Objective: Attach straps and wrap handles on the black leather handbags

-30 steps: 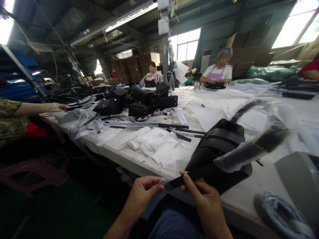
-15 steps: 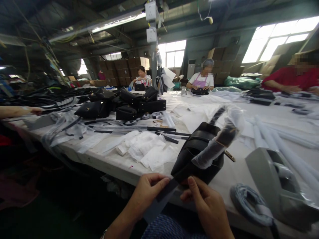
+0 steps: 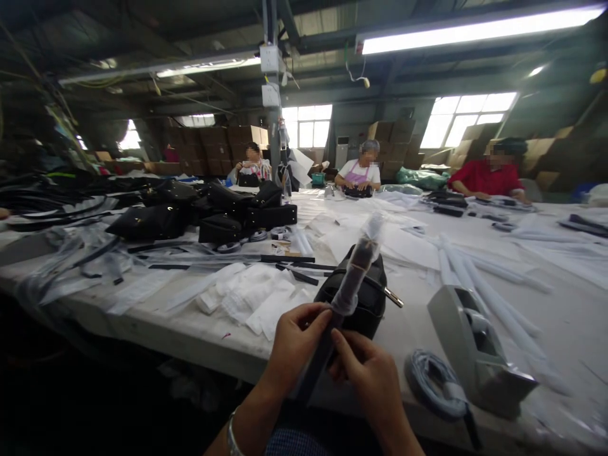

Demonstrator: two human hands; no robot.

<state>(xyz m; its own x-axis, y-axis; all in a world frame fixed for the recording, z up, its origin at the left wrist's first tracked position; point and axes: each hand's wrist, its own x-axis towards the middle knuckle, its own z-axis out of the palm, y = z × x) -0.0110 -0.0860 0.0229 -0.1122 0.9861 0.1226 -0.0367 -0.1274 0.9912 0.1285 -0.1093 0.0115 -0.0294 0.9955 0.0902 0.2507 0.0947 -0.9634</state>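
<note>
My left hand and my right hand are both closed on a black bag strap at the near edge of the white table. The strap runs up into a clear plastic sleeve. Behind my fingers a small black handbag stands on the table, with a gold fitting poking out to its right. My left thumb presses the strap from above, and my right thumb and fingers pinch it from the right.
A grey tape dispenser and a coil of blue-grey cord lie to my right. White wrapping sheets, black straps and a pile of black bags sit further left. Three people work at the far side.
The view has swung right and the bag now stands more upright, closer to my hands. The sleeved strap has swung from lying to the right to pointing up.
</note>
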